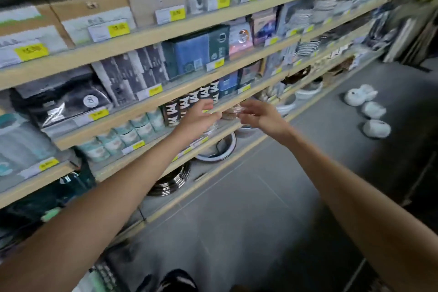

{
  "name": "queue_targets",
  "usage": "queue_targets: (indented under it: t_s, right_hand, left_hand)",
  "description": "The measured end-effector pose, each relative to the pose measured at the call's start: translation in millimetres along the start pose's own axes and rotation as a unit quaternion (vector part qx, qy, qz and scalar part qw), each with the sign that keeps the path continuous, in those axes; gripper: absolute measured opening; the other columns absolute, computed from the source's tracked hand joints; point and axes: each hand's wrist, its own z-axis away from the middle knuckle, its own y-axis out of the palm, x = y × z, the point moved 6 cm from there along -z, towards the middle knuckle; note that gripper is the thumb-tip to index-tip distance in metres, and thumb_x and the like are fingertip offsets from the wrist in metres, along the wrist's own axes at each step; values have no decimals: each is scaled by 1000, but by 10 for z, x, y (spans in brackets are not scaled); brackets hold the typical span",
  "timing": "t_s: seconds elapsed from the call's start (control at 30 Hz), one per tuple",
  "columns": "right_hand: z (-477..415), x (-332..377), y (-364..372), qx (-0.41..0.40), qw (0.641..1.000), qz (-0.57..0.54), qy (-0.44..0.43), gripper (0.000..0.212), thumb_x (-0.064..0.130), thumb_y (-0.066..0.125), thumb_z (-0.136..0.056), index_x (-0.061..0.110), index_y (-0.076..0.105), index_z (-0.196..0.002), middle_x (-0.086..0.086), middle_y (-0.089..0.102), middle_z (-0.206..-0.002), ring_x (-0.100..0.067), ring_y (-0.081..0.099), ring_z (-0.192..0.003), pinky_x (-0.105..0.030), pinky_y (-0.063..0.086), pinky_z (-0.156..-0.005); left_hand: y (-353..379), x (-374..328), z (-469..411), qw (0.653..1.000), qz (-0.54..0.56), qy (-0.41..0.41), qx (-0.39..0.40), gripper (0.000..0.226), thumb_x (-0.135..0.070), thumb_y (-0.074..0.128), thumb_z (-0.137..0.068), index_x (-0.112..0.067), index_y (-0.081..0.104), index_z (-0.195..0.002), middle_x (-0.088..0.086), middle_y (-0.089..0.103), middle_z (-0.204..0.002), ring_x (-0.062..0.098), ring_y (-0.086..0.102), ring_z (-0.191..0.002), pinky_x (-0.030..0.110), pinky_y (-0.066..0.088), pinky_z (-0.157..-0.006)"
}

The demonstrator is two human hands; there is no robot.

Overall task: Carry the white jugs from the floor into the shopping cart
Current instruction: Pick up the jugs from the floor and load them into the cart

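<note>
Three white jugs stand in a row on the grey floor at the right: the far one [360,96], the middle one [374,109] and the near one [376,128]. Both my arms are stretched forward, well to the left of the jugs. My left hand [201,115] and my right hand [260,115] hang in front of the shelf edge with fingers apart and nothing in them. No shopping cart shows in this blurred view.
A long wooden shelf unit [147,104] runs along the left, stocked with boxes, tins, bowls and yellow price tags. The grey tiled floor [248,208] stretches ahead. My dark shoe [177,280] shows at the bottom edge.
</note>
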Motion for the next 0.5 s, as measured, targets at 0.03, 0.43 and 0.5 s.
queue_targets:
  t_s: [0.03,0.43,0.5]
  right_hand:
    - [16,-81,-173,-12,1000,-3,4,38,8,61,-91,6,53,-128,-13,65,-110,-18,61,-91,-20,47,-74]
    - [-475,-1044,-2099,-129,990,-5,52,33,5,56,-92,5,54,-125,-18,66,-109,-15,59,-79,-4,41,-58]
    - [-693,-1182,-2516,-147,987,8,58,33,5,56,-91,4,54,-124,-14,66,-105,-14,60,-81,-4,42,-59]
  left_hand:
    - [176,-102,-82,1000,-3,6,7,48,-23,58,-93,-14,42,-138,2,49,-139,7,50,-105,17,36,-84]
    - [1968,-900,-1744,992,-5,41,122,52,-20,59,-92,-8,39,-139,7,50,-138,20,50,-123,30,38,-103]
    - [2345,-1029,-2161,989,-3,50,139,56,-18,60,-91,-8,35,-141,7,47,-140,20,51,-123,27,41,-98]
